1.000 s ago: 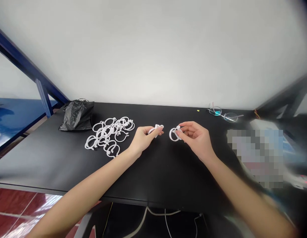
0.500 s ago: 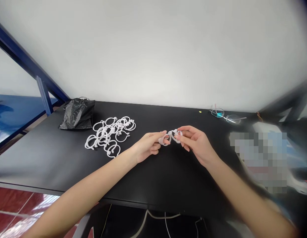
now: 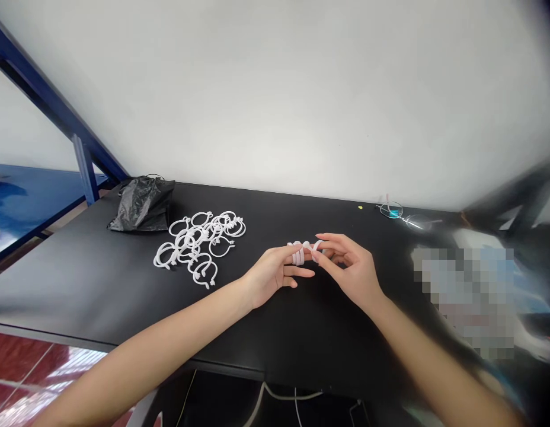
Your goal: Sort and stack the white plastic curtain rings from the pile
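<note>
My left hand (image 3: 271, 274) and my right hand (image 3: 351, 270) meet over the middle of the black table (image 3: 101, 296). Between their fingertips they pinch white plastic rings (image 3: 303, 251), pressed together side by side. The left fingers close on the left ring, the right thumb and fingers on the right one. To the left lies a pile of several white open rings (image 3: 199, 243), apart from both hands.
A crumpled black plastic bag (image 3: 141, 204) sits at the back left of the table. Glasses (image 3: 402, 214) lie at the back right. A blurred-out patch covers things at the right. A blue metal frame (image 3: 57, 118) slopes at the left. Cables hang below the front edge.
One second ago each hand held a separate white ring, apart. The hands came together, and the rings now touch between the fingertips. The view tilted slightly.
</note>
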{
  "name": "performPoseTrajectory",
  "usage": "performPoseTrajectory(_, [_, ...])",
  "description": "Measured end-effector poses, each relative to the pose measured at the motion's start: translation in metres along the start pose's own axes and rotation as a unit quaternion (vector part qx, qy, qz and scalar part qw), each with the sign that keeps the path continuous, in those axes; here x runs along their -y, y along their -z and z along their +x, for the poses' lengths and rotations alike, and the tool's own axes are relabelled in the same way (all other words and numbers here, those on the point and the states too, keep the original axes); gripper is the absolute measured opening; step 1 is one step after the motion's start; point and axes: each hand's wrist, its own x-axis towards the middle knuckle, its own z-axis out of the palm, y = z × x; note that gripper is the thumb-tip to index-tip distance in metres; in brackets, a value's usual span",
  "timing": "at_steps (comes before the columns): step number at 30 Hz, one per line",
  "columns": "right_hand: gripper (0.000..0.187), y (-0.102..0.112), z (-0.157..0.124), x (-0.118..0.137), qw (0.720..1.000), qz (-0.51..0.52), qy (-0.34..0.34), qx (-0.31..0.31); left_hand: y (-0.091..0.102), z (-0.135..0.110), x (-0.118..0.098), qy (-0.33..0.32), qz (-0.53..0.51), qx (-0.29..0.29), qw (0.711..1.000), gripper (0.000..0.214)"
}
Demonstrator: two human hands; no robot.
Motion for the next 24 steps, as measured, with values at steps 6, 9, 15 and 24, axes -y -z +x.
performPoseTrajectory(6, [0.022,-0.0025,-0.001,0.0011,0.999,0.025,0.015,-0.02,-0.0021,-0.0004,0.0045,-0.031,0.01,-0.006,0.999,0.025])
performPoseTrajectory(9, [0.02,-0.0025,-0.0009,0.0021,0.998,0.068,-0.002,-0.002,0.0004,0.0019,0.0086,-0.048,0.025,-0.019,0.998,0.029])
performPoseTrajectory(15, [0.017,-0.003,-0.0013,0.0022,0.995,0.088,-0.011,0.052,0.0023,0.0034,0.009,-0.069,0.06,-0.037,0.995,0.034])
performPoseTrajectory(24, [0.014,-0.0075,-0.0057,0.0017,0.994,0.093,-0.006,0.057,-0.0008,0.0027,0.009,-0.059,0.096,-0.023,0.993,0.041])
